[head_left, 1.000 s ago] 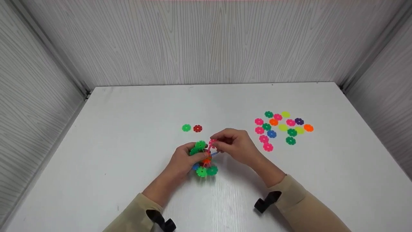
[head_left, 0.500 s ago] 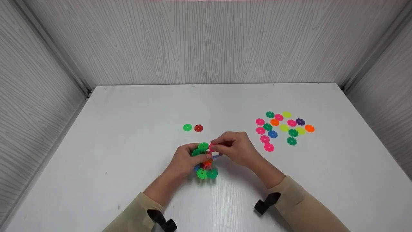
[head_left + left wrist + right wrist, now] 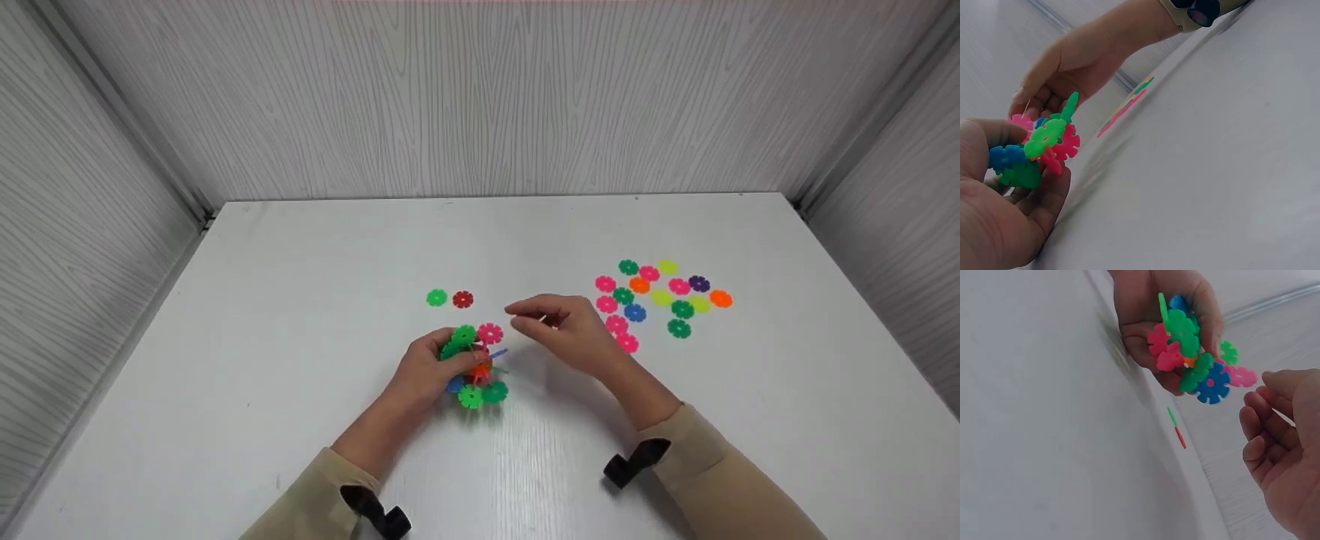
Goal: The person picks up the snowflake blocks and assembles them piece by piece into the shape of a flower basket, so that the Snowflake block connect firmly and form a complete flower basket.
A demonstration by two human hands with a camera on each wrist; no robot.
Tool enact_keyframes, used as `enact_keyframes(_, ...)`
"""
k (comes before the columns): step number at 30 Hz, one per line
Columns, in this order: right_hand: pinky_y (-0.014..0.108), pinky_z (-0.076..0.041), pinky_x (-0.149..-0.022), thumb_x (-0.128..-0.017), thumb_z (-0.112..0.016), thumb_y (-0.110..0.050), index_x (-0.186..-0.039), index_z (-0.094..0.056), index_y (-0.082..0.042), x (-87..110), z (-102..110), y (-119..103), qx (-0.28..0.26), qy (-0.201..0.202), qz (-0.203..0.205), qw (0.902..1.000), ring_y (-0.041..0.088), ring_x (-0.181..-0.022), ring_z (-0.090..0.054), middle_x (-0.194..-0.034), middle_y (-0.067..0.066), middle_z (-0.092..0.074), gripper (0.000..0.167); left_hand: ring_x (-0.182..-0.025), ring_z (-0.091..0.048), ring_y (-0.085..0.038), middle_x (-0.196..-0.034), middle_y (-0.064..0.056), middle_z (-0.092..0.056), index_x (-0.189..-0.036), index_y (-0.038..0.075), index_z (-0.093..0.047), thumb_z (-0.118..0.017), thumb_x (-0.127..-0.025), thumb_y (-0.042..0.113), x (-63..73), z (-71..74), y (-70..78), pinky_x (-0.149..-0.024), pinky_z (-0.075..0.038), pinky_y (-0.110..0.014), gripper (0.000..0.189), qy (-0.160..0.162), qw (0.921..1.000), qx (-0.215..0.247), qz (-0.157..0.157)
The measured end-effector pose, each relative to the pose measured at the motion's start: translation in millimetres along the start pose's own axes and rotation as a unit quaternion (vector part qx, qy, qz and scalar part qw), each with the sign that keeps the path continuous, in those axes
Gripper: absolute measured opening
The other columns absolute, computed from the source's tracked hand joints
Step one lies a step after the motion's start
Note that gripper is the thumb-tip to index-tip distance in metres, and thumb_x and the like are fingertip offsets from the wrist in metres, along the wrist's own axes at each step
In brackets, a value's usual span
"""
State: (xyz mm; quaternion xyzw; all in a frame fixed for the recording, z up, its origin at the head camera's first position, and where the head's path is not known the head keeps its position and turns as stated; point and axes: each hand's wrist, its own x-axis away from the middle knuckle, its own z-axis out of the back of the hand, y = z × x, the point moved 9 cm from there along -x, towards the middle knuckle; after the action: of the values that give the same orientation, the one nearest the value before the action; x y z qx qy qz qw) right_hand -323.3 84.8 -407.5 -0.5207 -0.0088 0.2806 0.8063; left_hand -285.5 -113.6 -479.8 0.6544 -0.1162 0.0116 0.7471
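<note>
My left hand (image 3: pixel 424 373) grips a cluster of interlocked plastic snowflake discs, its thumb across an orange disc (image 3: pixel 481 368). Round the cluster stand a pink disc (image 3: pixel 490 334) at the top, green discs (image 3: pixel 470 397) above and below, and a blue disc (image 3: pixel 1212 383) that shows face-on in the right wrist view. Just right of the cluster hovers my right hand (image 3: pixel 577 330), thumb and forefinger apart with nothing between them. In the right wrist view its fingertips lie close to the pink disc's edge. The left palm hides part of the cluster.
Beyond the hands, a light green disc (image 3: pixel 436 298) and a dark red disc (image 3: pixel 463 299) lie flat on the white table (image 3: pixel 315 300). Several loose discs in pink, green, yellow, orange, purple and blue (image 3: pixel 634 313) spread at the right. Wood-grain panels (image 3: pixel 480 105) wall the table.
My right hand has let go of the pink disc and drawn back to the right. That disc stays fixed on the cluster, which the left hand still grips and has tilted slightly.
</note>
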Motion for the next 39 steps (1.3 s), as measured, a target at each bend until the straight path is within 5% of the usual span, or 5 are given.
enact_keyframes(8,0.03,-0.06,-0.083,-0.099,-0.078,-0.025,-0.123,-0.079,-0.013,25.4,87,50,0.01,0.038,-0.108,0.9933,0.026,-0.103,-0.069,-0.117,0.007,-0.076,0.027,-0.137,-0.05,-0.03,-0.14,-0.011,-0.06,-0.144,0.004,-0.06,-0.082,-0.095,0.026,-1.5,3.0,-8.1,-0.116,-0.046,-0.046,0.058,0.017,0.9993,0.029,0.019)
enact_keyframes(14,0.031,-0.06,-0.084,-0.095,-0.082,-0.03,-0.123,-0.079,-0.016,55.3,118,95,0.055,0.013,-0.197,0.9788,0.029,-0.108,-0.065,-0.115,0.004,-0.074,0.032,-0.138,-0.05,-0.031,-0.141,-0.012,-0.061,-0.145,0.003,-0.06,-0.083,-0.095,0.028,-1.5,4.2,-8.7,-0.116,-0.046,-0.046,0.06,0.015,0.9992,0.032,0.017)
enact_keyframes(23,0.026,-0.059,-0.084,-0.091,-0.086,-0.029,-0.123,-0.079,-0.02,69.4,119,109,0.106,-0.025,-0.229,0.9674,0.029,-0.11,-0.063,-0.115,0.005,-0.072,0.034,-0.136,-0.051,-0.03,-0.14,-0.012,-0.061,-0.144,0.003,-0.06,-0.083,-0.095,0.027,0.1,7.7,-9.3,-0.116,-0.046,-0.045,0.059,0.018,0.9986,0.044,0.024)
enact_keyframes(30,0.023,-0.057,-0.086,-0.089,-0.088,-0.026,-0.125,-0.077,-0.019,66.5,111,101,0.128,-0.042,-0.205,0.9693,0.027,-0.11,-0.062,-0.115,0.005,-0.071,0.037,-0.135,-0.052,-0.03,-0.14,-0.012,-0.06,-0.144,0.003,-0.06,-0.083,-0.094,0.023,-0.9,6.2,-9.0,-0.115,-0.047,-0.043,0.058,0.016,0.9975,0.063,0.027)
enact_keyframes(39,0.033,-0.059,-0.091,-0.088,-0.089,-0.03,-0.128,-0.076,-0.015,67.6,103,98,0.144,-0.055,-0.209,0.9655,0.027,-0.114,-0.064,-0.118,0.004,-0.071,0.045,-0.141,-0.049,-0.03,-0.145,-0.011,-0.059,-0.147,0.004,-0.058,-0.083,-0.094,0.024,-1.8,3.6,-8.5,-0.118,-0.044,-0.045,0.061,0.021,0.997,0.067,0.034)
